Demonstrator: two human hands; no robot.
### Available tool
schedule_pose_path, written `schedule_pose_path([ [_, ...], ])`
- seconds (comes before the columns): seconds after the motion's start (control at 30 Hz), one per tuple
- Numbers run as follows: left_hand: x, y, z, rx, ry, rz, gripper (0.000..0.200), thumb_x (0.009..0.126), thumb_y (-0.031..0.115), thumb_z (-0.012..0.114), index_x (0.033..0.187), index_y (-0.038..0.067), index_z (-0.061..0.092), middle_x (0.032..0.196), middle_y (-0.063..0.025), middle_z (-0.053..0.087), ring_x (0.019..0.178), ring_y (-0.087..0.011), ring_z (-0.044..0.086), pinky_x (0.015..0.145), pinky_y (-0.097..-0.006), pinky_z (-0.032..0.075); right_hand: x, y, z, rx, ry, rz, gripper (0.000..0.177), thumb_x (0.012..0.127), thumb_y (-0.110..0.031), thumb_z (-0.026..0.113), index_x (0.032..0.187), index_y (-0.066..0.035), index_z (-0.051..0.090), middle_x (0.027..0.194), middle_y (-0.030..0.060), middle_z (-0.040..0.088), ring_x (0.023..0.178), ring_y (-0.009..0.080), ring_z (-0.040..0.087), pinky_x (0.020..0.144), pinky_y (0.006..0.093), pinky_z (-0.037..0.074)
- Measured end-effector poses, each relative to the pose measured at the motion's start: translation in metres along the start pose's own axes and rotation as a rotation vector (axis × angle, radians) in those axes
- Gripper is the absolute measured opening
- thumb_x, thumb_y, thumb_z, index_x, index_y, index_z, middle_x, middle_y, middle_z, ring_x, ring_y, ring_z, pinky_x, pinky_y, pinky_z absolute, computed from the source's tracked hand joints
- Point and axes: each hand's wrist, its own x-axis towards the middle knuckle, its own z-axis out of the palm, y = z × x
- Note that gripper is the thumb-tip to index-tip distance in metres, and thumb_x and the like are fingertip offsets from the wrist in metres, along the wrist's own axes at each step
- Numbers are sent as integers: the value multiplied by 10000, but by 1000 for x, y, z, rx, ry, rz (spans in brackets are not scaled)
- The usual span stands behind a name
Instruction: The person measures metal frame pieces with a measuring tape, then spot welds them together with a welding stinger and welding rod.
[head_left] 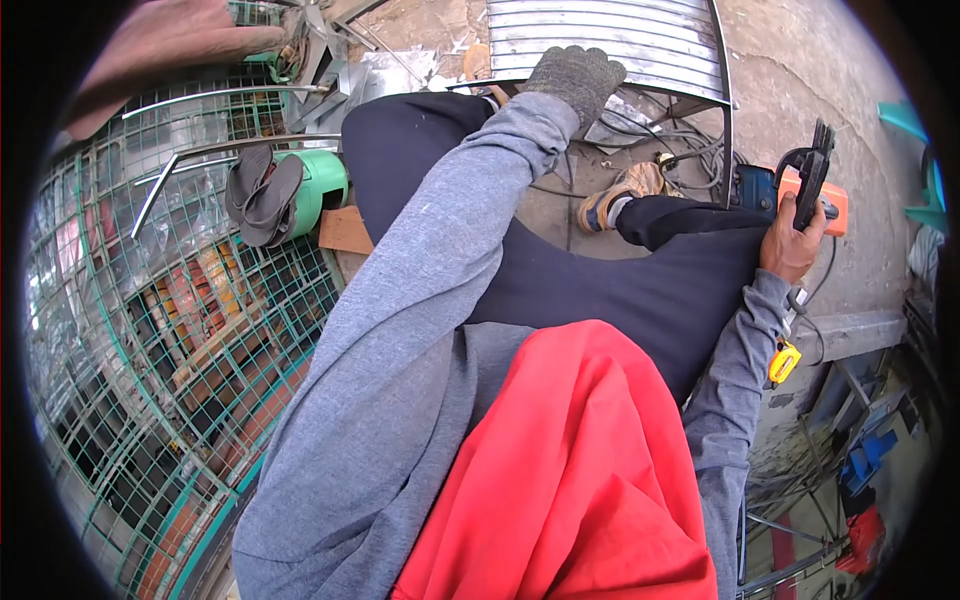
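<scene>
My left hand (575,80), in a dark grey knitted glove, is over the near edge of a slatted metal panel (610,40) in a dark frame. Its fingers look curled, but their tips and anything in them are hidden. At the right, my bare right hand (792,245) is closed around a black clamp-like tool (817,170) that points upward. Just behind that tool sits an orange and blue machine (838,208). A yellow tape measure (784,362) hangs beside my right forearm.
Green wire mesh (130,330) fills the left side. Dark sandals (265,195) lie against a green container (320,190) near bent metal tubes (230,145). Cables (700,150) coil on the ground under the panel. Another person's arm (170,50) shows at top left.
</scene>
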Motion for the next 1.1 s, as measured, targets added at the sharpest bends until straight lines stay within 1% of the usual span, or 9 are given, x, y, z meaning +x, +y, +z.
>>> schedule_pose_path([
  [0.3, 6, -3, -5, -49, -8, 23, 266, 945, 261, 571, 1170, 172, 680, 1065, -126, 700, 1032, -335, 683, 867, -486, 540, -1, 4, 5, -16, 56, -65, 461, 923, -370, 711, 1249, -50, 643, 1074, 169, 718, 979, 354, 694, 870, 436, 517],
  [0.33, 5, -5, -4, -68, 12, 27, 265, 944, 271, 570, 1164, 170, 679, 1054, -128, 699, 1019, -343, 680, 857, -486, 539, -1, -3, -1, -11, -22, 64, 464, 919, -372, 709, 1246, -49, 644, 1069, 175, 716, 970, 355, 692, 865, 440, 517],
  [0.47, 11, -22, 13, -148, 78, 153, 277, 958, 342, 589, 1171, 180, 664, 1018, -132, 687, 977, -352, 668, 835, -481, 524, -8, -5, -6, 92, 18, -14, 461, 924, -315, 730, 1254, -10, 627, 1063, 193, 713, 967, 334, 701, 859, 419, 527],
  [0.53, 13, -26, 15, -175, 115, 200, 282, 967, 356, 591, 1174, 177, 657, 1009, -132, 677, 970, -356, 660, 831, -483, 519, -15, -13, -22, 149, -42, -35, 460, 945, -300, 738, 1265, 7, 614, 1040, 121, 700, 921, 194, 669, 836, 334, 521],
  [0.57, 12, -26, 16, -149, 116, 203, 279, 970, 353, 590, 1174, 175, 657, 1011, -132, 673, 970, -356, 658, 834, -482, 518, -21, -20, -33, 177, -71, -45, 431, 966, -280, 722, 1261, 14, 613, 1054, 120, 700, 928, 183, 666, 837, 324, 520],
  [0.6, 10, -25, 15, -122, 114, 204, 275, 974, 350, 589, 1174, 174, 657, 1012, -133, 669, 970, -356, 656, 837, -481, 517, -27, -16, -41, 170, -66, -46, 431, 966, -280, 722, 1261, 14, 613, 1054, 120, 700, 928, 183, 666, 837, 324, 520],
  [0.67, 9, -23, 11, -110, 87, 198, 276, 978, 355, 591, 1172, 171, 658, 1017, -132, 663, 971, -356, 653, 843, -477, 516, -42, -8, -54, 216, -153, -171, 440, 932, -236, 752, 1262, 20, 613, 1046, 191, 691, 913, 299, 695, 826, 382, 536],
  [0.87, 11, -25, 3, -174, 61, 198, 283, 971, 350, 609, 1158, 149, 680, 1032, -127, 679, 1003, -348, 658, 859, -470, 524, -74, -31, -110, 123, -373, -370, 474, 828, -64, 804, 1274, -47, 643, 952, 154, 669, 829, 295, 695, 733, 349, 544],
  [1.1, 11, -26, 6, -165, 60, 212, 293, 970, 349, 614, 1169, 148, 692, 1049, -126, 692, 1001, -345, 664, 864, -461, 528, -87, -24, -133, 108, -492, -501, 521, 764, -71, 829, 1258, -54, 664, 910, 115, 684, 748, 271, 676, 651, 362, 536],
])
